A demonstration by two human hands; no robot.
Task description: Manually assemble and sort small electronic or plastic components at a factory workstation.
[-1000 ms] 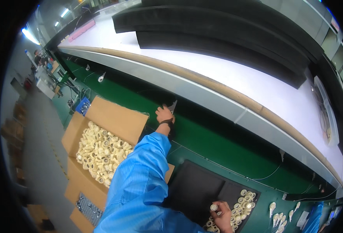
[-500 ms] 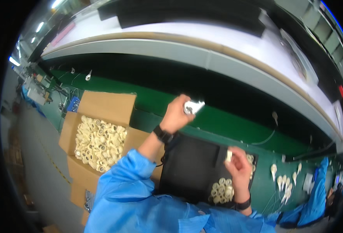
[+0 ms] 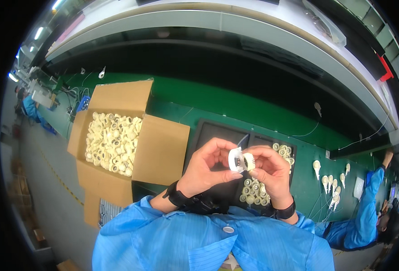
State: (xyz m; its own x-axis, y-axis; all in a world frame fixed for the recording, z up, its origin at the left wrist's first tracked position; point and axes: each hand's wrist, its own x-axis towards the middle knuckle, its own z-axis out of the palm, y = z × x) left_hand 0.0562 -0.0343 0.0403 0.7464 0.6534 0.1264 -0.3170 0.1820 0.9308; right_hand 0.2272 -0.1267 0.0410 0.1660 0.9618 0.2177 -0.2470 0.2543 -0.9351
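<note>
Above a black tray (image 3: 215, 128), my left hand (image 3: 206, 167) is closed on a white round plastic housing (image 3: 233, 160), its open side turned to the right. Pinched in the fingers of my right hand (image 3: 273, 171) is a cream ridged plastic cap (image 3: 249, 161), toothed round its edge. The two parts are close together; whether they touch I cannot tell. Several round cream parts (image 3: 252, 193) lie in the tray's right compartment, below my right hand. My wrists and fingers hide part of the tray.
To the left stands an open cardboard box (image 3: 161, 147) heaped with cream plastic parts (image 3: 113, 142). White corded pieces (image 3: 330, 185) lie on the green bench at right. Another person's blue sleeve (image 3: 367, 205) reaches in there. A shelf edge (image 3: 186, 25) runs across the far side.
My left hand has come down and nearer with the white housing. My right hand has moved up and left with the cream cap, bringing both hands together over the tray.
</note>
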